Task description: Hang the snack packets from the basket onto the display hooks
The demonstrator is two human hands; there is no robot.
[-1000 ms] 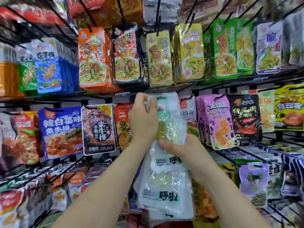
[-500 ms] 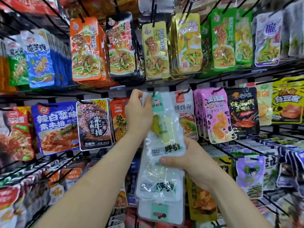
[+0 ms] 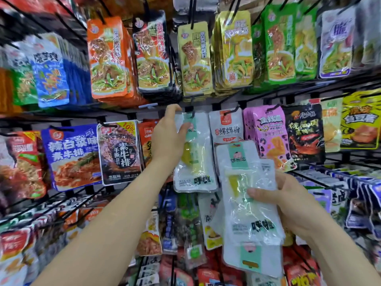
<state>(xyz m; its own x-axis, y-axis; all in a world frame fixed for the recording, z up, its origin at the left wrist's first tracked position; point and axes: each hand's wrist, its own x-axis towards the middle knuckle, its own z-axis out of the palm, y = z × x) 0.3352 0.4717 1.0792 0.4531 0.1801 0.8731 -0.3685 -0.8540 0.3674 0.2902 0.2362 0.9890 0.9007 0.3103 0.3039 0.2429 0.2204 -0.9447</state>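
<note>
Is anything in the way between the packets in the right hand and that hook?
Only the left hand, gripping the hung packet at the hook; otherwise the stack has a clear path.

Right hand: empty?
No, the right hand grips a stack of clear packets while the left hand pinches the hung packet at its top.

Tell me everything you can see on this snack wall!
hung clear packet: one seen, clear with mint label, middle-row hook
clear packet stack: several, clear and mint, in right hand
orange packets: stack, orange, top row
yellow packets: two groups, yellow, top row centre
green packets: stack, green, top row right
pink packets: stack, pink, middle row
blue packet: one in front, blue, middle row left
left hand: holds hung packet's top
right hand: grips the stack
</note>
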